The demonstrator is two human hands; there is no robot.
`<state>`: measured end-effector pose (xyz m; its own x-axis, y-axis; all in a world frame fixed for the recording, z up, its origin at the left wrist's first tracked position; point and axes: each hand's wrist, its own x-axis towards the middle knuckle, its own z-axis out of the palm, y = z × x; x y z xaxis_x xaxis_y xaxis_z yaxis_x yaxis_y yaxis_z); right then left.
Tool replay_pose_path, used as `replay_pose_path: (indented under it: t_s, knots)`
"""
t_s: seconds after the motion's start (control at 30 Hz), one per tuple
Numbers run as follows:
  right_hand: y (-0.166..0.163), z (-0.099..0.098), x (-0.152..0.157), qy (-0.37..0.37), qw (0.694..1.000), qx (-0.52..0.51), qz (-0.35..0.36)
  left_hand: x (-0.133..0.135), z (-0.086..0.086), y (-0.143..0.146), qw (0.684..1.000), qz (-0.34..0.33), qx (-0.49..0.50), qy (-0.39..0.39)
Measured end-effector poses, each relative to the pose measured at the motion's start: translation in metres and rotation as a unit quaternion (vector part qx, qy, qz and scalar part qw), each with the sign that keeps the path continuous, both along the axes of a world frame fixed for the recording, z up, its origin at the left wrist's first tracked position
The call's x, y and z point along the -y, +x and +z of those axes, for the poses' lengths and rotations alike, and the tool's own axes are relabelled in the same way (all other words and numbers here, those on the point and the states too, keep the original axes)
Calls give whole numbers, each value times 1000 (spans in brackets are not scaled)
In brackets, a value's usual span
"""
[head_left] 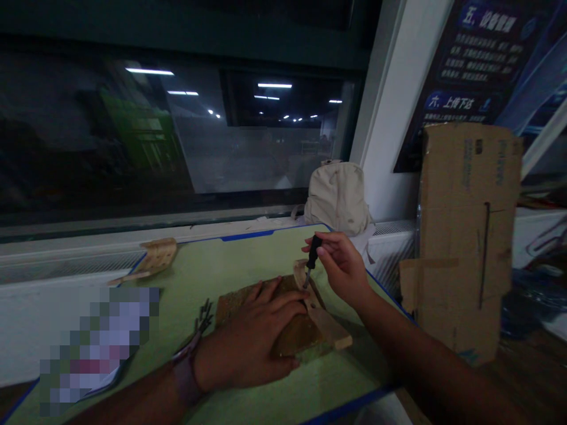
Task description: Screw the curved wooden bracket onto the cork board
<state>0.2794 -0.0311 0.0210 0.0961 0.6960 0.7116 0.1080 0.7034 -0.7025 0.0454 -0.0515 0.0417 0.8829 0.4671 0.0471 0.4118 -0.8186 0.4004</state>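
Pale, narrow wooden strip (333, 330) lies on a brown flat board (297, 339) under my empty, spread left hand (261, 330); my right hand (343, 265) pinches a slanted black-handled metal screwdriver (314, 251), which could slip leftward, stabbing me.

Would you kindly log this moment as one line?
right hand: holds screwdriver, pointing down at wooden piece | left hand: spread over board | wooden piece: on board

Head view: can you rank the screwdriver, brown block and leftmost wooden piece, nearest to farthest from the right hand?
1. Screwdriver: in the right hand.
2. Brown block: under the left hand.
3. Wooden piece: far left on the table.
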Motion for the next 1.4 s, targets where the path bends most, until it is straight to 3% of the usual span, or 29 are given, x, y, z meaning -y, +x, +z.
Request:
replay_pose_path:
  t_s: [0.07,0.3,0.4,0.53,0.67,0.83,0.97,1.1,1.3,1.4]
  knots:
    - [0,2,0,-9,1000,-4,3,1,1,0,1000,1,0,1]
    - [1,3,0,43,993,31,-109,2,2,2,1000,-3,9,11]
    - [-1,3,3,59,993,37,-93,2,3,2,1000,-5,5,13]
    - [-2,2,6,28,999,17,-30,2,4,1,1000,-3,9,20]
    - [-2,-1,4,17,999,28,-27,2,4,1,1000,-3,17,12]
    - [0,-6,2,22,995,34,-91,1,3,2,1000,-1,20,21]
    - [2,-5,4,108,978,105,-147,1,3,2,1000,3,20,19]
    - [4,2,9,116,974,157,-116,1,4,1,1000,-2,17,12]
    - [2,4,11,54,990,117,-59,-1,5,1,1000,1,-12,3]
    - [1,1,9,67,990,102,-74,-1,5,1,1000,-1,-17,3]
